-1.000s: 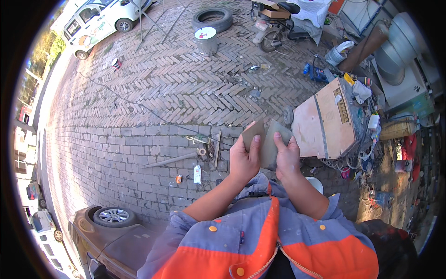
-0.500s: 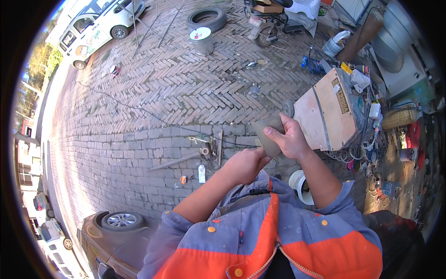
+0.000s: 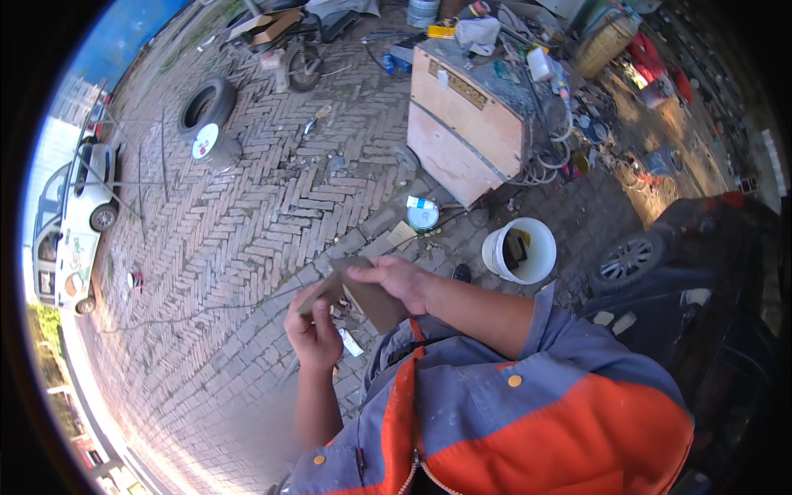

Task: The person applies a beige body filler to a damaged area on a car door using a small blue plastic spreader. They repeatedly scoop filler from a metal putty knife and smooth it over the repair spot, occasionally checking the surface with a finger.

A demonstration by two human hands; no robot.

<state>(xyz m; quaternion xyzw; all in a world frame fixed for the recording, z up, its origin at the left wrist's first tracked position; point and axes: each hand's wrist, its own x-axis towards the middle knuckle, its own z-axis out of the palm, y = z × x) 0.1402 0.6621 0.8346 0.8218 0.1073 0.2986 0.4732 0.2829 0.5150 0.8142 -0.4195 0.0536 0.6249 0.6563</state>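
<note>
In front of my chest, both hands grip a grey-brown sheet of sandpaper [image 3: 373, 304]. My left hand [image 3: 310, 334] pinches its left part between thumb and fingers. Over the right part lies the thumb of my right hand [image 3: 403, 285], its other fingers hidden behind. The two parts form a V; I cannot tell whether the sheet is folded or torn. Just below them, a small white container [image 3: 351, 342] lies on the bricks. To the right of my right forearm stands a white bucket [image 3: 541, 257] with dark pieces inside.
A wooden-panelled machine [image 3: 462, 140] trailing hoses stands ahead. Near it sits a tin [image 3: 423, 216] with a pale lid. A dark car [image 3: 676, 330] is close on my right. Farther left are a lidded bucket [image 3: 221, 155], a tyre [image 3: 223, 103] and a motorbike [image 3: 301, 70].
My view has swung right, bringing the bucket and dark car further in. The sandpaper, flat between my hands before, now shows two angled parts, one in each hand.
</note>
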